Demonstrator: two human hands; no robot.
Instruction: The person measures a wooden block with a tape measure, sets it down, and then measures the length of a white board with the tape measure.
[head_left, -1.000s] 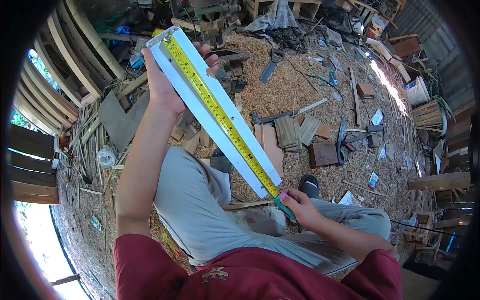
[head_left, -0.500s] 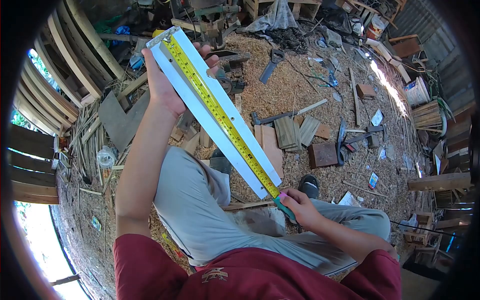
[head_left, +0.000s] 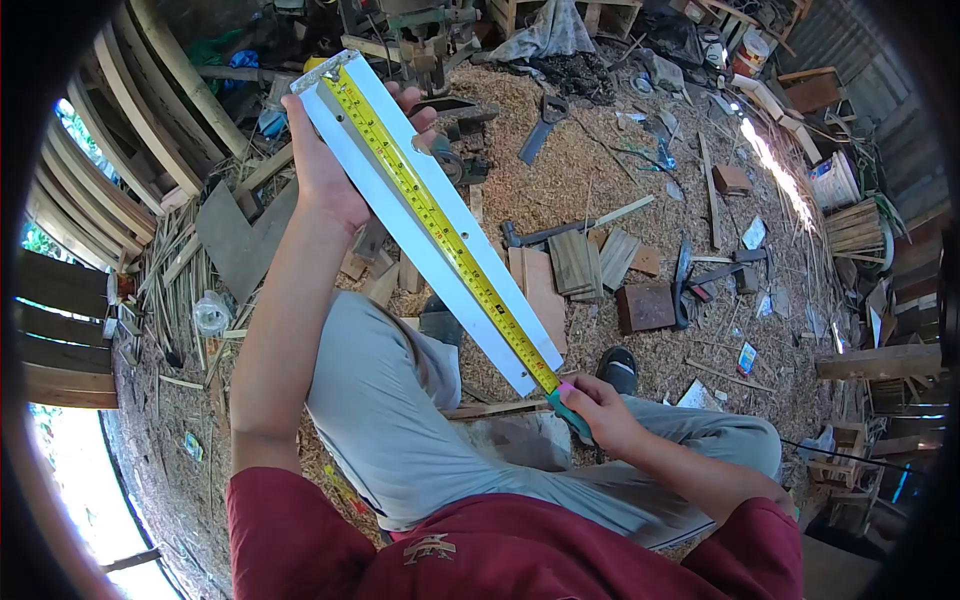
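A long white channel-shaped piece (head_left: 495, 265) with small holes runs diagonally in front of me. My left hand (head_left: 335, 180) cradles its far end from beneath, thumb along the near edge and fingertips showing past the other side. The yellow blade of a tape measure (head_left: 572, 415) lies stretched inside the channel, its tip at the far end. At the near end, my right hand (head_left: 605, 413) grips the green tape case, the thumb near where the blade comes out.
Sawdust covers the ground. A handsaw (head_left: 543, 130), a hammer (head_left: 560, 233), wood blocks (head_left: 577, 265), a brown block (head_left: 643, 308) and an axe-like tool (head_left: 685, 285) lie ahead. Curved planks (head_left: 150, 100) lean at the left; a white bucket (head_left: 833, 183) stands at the right.
The fingertips of my left hand have shifted slightly at the far edge. The white piece, the tape and my right hand look almost unmoved.
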